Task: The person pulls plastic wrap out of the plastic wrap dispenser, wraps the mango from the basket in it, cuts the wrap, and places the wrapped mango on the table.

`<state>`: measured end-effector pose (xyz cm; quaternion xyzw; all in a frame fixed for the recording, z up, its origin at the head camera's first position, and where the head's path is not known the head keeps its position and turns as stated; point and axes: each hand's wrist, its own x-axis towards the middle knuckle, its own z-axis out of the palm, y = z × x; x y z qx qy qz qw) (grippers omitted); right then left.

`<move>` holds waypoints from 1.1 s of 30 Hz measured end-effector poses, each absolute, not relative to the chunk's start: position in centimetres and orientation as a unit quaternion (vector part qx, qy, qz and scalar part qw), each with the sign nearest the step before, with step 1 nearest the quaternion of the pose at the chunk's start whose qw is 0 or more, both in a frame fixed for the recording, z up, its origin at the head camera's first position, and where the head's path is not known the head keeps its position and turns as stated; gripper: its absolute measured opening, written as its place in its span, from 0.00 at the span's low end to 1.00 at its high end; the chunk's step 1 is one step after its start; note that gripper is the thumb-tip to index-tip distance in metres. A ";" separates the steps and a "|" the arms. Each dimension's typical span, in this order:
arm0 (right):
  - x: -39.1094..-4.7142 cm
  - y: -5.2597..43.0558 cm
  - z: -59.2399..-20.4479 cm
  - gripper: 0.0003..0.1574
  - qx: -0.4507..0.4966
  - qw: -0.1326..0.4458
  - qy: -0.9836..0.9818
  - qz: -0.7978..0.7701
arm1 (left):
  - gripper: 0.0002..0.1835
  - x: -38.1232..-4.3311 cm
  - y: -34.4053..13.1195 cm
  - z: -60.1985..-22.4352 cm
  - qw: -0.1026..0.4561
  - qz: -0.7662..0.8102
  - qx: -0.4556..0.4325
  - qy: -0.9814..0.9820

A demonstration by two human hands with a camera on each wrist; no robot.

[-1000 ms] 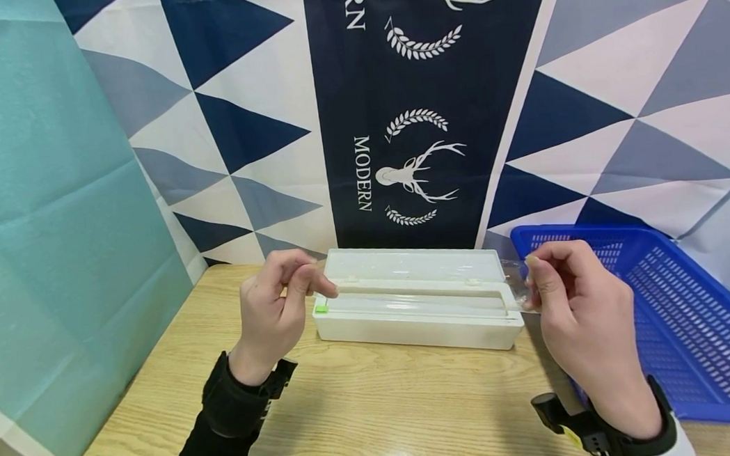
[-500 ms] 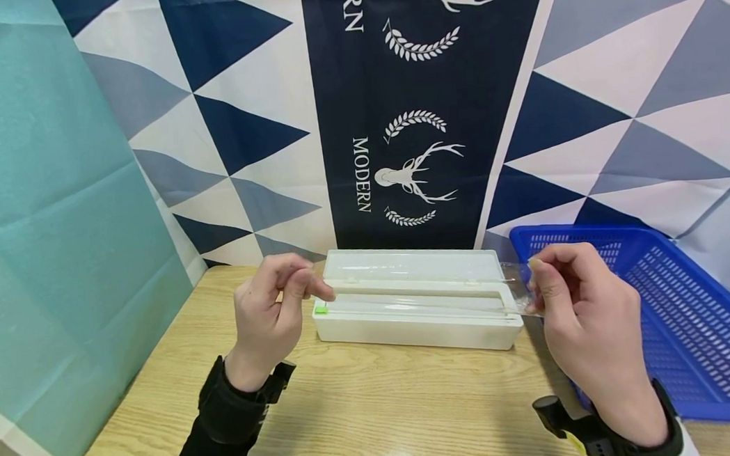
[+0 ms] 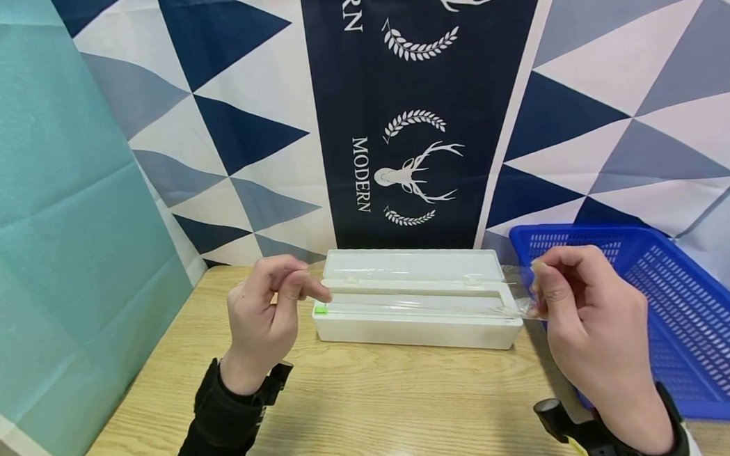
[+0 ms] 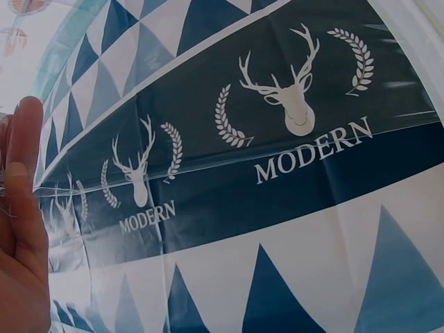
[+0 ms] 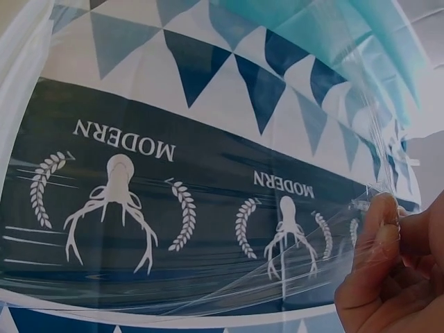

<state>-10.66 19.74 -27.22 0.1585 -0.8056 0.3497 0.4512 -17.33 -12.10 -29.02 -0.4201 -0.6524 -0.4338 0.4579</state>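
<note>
Both hands hold a clear sheet of cling film (image 3: 519, 290) stretched between them, in front of and above a white cling film dispenser (image 3: 415, 336). My left hand (image 3: 262, 318) pinches one end between thumb and forefinger, at the dispenser's left side. The other end is pinched by my right hand (image 3: 594, 332), beside the dispenser's right end. Both wrist views look through the film (image 5: 326, 236), which gathers in creases at the right fingertips. The dispenser's lid (image 3: 414, 265) stands open at the back. A green piece (image 3: 321, 309) sits at its left front corner.
A blue perforated plastic basket (image 3: 690, 306) stands to the right, partly behind the right hand. The wooden table (image 3: 375, 402) extends in front of the dispenser. A patterned cloth (image 3: 260, 158) hangs close behind it, and a teal cloth (image 3: 69, 204) hangs at the left.
The hands have drifted slightly apart, the left one leftward and the right one rightward, both still pinching the film. The film looks a little more spread out. The dispenser has stayed in place.
</note>
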 end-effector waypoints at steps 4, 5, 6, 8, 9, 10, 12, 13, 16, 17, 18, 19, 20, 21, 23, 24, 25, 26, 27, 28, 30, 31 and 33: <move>-10.5 19.7 -27.2 0.04 0.157 0.452 -0.807 0.347 | 0.15 -17.1 -12.1 -28.8 0.467 -0.428 -0.424 -0.648; -10.4 19.7 -27.1 0.04 0.157 0.453 -0.806 0.347 | 0.15 -17.1 -12.1 -28.8 0.469 -0.425 -0.426 -0.646; -10.4 19.7 -27.1 0.04 0.158 0.453 -0.805 0.348 | 0.15 -17.1 -12.1 -28.8 0.470 -0.425 -0.426 -0.646; -10.3 19.6 -27.1 0.05 0.158 0.454 -0.803 0.351 | 0.15 -17.0 -12.1 -28.8 0.470 -0.428 -0.423 -0.646; -10.3 19.6 -27.1 0.05 0.158 0.455 -0.803 0.352 | 0.15 -17.0 -12.1 -28.7 0.469 -0.429 -0.423 -0.646; -10.2 19.6 -27.1 0.05 0.158 0.455 -0.802 0.354 | 0.15 -16.9 -12.1 -28.7 0.470 -0.428 -0.423 -0.646; -10.1 19.6 -27.1 0.05 0.158 0.455 -0.801 0.356 | 0.15 -16.9 -12.2 -28.7 0.472 -0.427 -0.425 -0.644; -10.1 19.5 -27.1 0.04 0.158 0.455 -0.800 0.357 | 0.15 -16.9 -12.2 -28.6 0.474 -0.424 -0.427 -0.642; -10.0 19.5 -27.0 0.04 0.161 0.454 -0.799 0.359 | 0.15 -16.9 -12.2 -28.5 0.480 -0.420 -0.435 -0.636; -9.9 19.5 -27.0 0.04 0.162 0.454 -0.800 0.358 | 0.15 -16.9 -12.3 -28.5 0.481 -0.419 -0.438 -0.634; -9.9 19.4 -26.9 0.05 0.163 0.454 -0.800 0.358 | 0.15 -16.9 -12.3 -28.5 0.481 -0.419 -0.439 -0.633; -9.9 19.4 -26.9 0.05 0.164 0.455 -0.800 0.356 | 0.15 -16.9 -12.3 -28.5 0.480 -0.419 -0.439 -0.633; -9.9 19.5 -26.9 0.06 0.164 0.455 -0.800 0.354 | 0.15 -16.8 -12.3 -28.5 0.479 -0.422 -0.439 -0.632; -9.8 19.5 -26.9 0.07 0.164 0.455 -0.801 0.352 | 0.15 -16.8 -12.3 -28.5 0.479 -0.420 -0.440 -0.632; -9.8 19.5 -26.9 0.09 0.163 0.457 -0.802 0.350 | 0.15 -16.8 -12.3 -28.4 0.480 -0.421 -0.441 -0.631; -9.7 19.5 -26.9 0.08 0.163 0.457 -0.801 0.349 | 0.16 -16.8 -12.3 -28.4 0.481 -0.420 -0.441 -0.631; -9.7 19.4 -26.9 0.07 0.162 0.458 -0.801 0.349 | 0.16 -16.7 -12.3 -28.4 0.482 -0.420 -0.441 -0.630; -9.7 19.4 -26.8 0.06 0.162 0.458 -0.801 0.350 | 0.16 -16.7 -12.2 -28.4 0.483 -0.420 -0.441 -0.629; -9.6 19.4 -26.8 0.05 0.162 0.458 -0.801 0.350 | 0.16 -16.7 -12.2 -28.4 0.483 -0.420 -0.441 -0.629; -9.6 19.4 -26.7 0.04 0.162 0.457 -0.801 0.351 | 0.16 -16.7 -12.2 -28.4 0.485 -0.419 -0.441 -0.629; -9.5 19.3 -26.6 0.04 0.162 0.456 -0.801 0.353 | 0.16 -16.6 -12.2 -28.4 0.487 -0.418 -0.441 -0.628; -9.4 19.3 -26.5 0.04 0.163 0.455 -0.801 0.353 | 0.16 -16.6 -12.2 -28.3 0.488 -0.417 -0.442 -0.627; -9.3 19.3 -26.4 0.04 0.162 0.455 -0.802 0.352 | 0.16 -16.5 -12.2 -28.3 0.491 -0.415 -0.443 -0.625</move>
